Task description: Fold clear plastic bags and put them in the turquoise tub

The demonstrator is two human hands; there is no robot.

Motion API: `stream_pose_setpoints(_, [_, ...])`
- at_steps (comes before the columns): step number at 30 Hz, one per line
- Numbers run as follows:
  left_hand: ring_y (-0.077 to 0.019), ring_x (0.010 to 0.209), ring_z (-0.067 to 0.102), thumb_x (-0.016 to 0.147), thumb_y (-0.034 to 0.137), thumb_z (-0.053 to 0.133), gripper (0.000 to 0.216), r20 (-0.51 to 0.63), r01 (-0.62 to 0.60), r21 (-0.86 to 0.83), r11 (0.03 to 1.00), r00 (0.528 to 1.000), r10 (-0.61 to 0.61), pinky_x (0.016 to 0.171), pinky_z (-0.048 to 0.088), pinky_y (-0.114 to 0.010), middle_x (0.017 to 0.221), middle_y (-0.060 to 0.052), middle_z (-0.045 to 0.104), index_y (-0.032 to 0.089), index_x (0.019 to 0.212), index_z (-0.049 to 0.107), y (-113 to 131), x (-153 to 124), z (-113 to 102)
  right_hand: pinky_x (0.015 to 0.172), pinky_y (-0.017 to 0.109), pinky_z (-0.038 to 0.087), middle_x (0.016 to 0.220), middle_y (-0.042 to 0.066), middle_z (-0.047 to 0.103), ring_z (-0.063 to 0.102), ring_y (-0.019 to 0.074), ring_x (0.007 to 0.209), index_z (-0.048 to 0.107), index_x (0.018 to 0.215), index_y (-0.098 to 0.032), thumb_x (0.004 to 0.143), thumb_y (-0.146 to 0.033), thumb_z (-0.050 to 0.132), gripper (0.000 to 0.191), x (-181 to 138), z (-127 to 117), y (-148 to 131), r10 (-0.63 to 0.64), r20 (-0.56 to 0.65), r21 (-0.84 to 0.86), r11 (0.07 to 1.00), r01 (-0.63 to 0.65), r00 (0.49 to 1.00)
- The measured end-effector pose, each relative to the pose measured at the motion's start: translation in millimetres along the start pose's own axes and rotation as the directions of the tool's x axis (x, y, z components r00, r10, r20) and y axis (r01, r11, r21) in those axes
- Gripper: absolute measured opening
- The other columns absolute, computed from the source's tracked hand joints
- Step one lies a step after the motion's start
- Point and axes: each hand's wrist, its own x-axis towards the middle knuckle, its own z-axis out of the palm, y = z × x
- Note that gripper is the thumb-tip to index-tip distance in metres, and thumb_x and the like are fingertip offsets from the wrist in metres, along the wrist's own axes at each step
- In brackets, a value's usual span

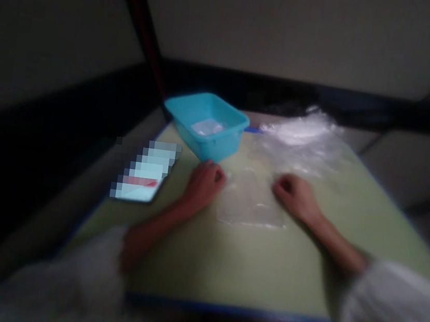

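The picture is blurred. A flat clear plastic bag (251, 199) lies on the pale green table (248, 269) between my hands. My left hand (204, 183) rests at the bag's left top corner with its fingers curled. My right hand (295, 194) sits at the bag's right top edge, fingers curled too. Whether either hand pinches the bag is lost in the blur. A turquoise plastic tub (207, 123) stands just behind my left hand, with a clear bag inside it.
A loose pile of clear plastic bags (304, 138) lies at the back right of the table. A phone (145, 173) rests at the table's left edge. The table's blue edge runs close in front of me. Walls surround the table.
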Motion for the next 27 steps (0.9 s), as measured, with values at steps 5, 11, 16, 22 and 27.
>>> stream_pose_setpoints(5, [-0.0144,0.074,0.053,0.082,0.015,0.052,0.012,-0.041,-0.016,-0.04,0.999,0.999,0.014,0.069,0.042,-0.026,0.076,-0.002,0.054,0.015,0.07,0.056,5.2,0.1,0.4,0.054,0.026,0.028,0.061,0.001,0.058,0.047,0.0135,0.054,0.059,0.07,-0.016,0.078,-0.026,0.048,0.016,-1.4,1.7,0.0,-0.035,-0.005,0.016,0.999,0.036,0.999])
stream_pose_setpoints(11, [-0.0152,0.074,0.052,0.081,0.013,0.052,0.009,-0.087,-0.063,-0.129,0.99,0.995,0.052,0.07,0.043,-0.028,0.075,-0.001,0.052,0.016,0.072,0.053,1.4,2.5,-1.9,0.055,0.027,0.03,0.065,0.003,0.06,0.05,0.0152,0.057,0.058,0.071,-0.016,0.077,-0.024,0.049,0.013,-3.3,-1.1,-1.9,-0.057,-0.047,0.006,0.998,0.057,0.997])
stream_pose_setpoints(16, [-0.0188,0.09,0.053,0.079,0.01,0.052,0.01,-0.102,-0.164,-0.1,0.981,0.983,0.154,0.084,0.045,-0.033,0.091,-0.005,0.055,0.015,0.088,0.054,9.6,-8.0,-8.2,0.067,0.031,0.043,0.082,0.009,0.064,0.059,0.0205,0.074,0.061,0.085,-0.015,0.081,-0.021,0.046,0.017,-10.4,-7.3,-16.2,-0.237,-0.048,0.027,0.971,0.239,0.97])
stream_pose_setpoints(22, [-0.021,0.109,0.051,0.089,0.018,0.04,0.023,0.152,-0.343,-0.07,0.937,0.924,0.35,0.1,0.04,-0.036,0.111,-0.011,0.058,0.011,0.102,0.058,22.5,-34.9,-17.2,0.106,0.052,0.026,0.14,0.016,0.045,0.041,0.0274,0.128,0.045,0.134,-0.012,0.095,-0.033,0.031,0.047,-23.7,-1.0,-28.4,-0.488,0.179,-0.1,0.855,0.509,0.855])
stream_pose_setpoints(27, [-0.0246,0.133,0.035,0.092,0.032,0.039,0.046,0.291,-0.371,0.014,0.928,0.89,0.351,0.11,0.028,-0.039,0.142,-0.017,0.039,0.006,0.131,0.043,9.9,-38.7,-28.5,0.11,0.053,0.018,0.149,0.017,0.029,0.027,0.0265,0.137,0.033,0.142,-0.007,0.096,-0.041,0.025,0.057,-27.4,4.5,-23.3,-0.437,0.275,-0.203,0.844,0.496,0.856])
